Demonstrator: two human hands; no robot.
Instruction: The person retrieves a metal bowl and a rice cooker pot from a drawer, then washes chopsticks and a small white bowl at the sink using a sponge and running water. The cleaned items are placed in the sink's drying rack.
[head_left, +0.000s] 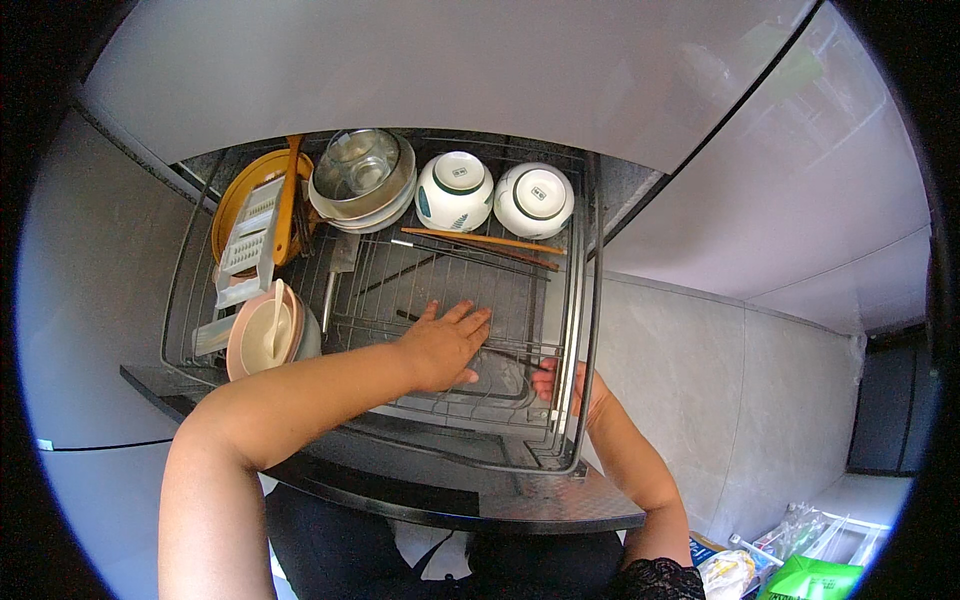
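My left hand lies with its fingers spread on the wire rack of a pulled-out dish drawer, and a dark chopstick runs from beside it towards the right. At the drawer's right side, my right hand reaches in from outside the rail, its fingers at that chopstick's end; whether they grip it is unclear. Several chopsticks lie on the rack below two upturned white bowls. A metal spatula rests left of my left hand.
On the left are a yellow plate, a white grater and a pink bowl with a spoon. A glass bowl sits on stacked bowls. The metal side rail borders the right; bags lie on the floor.
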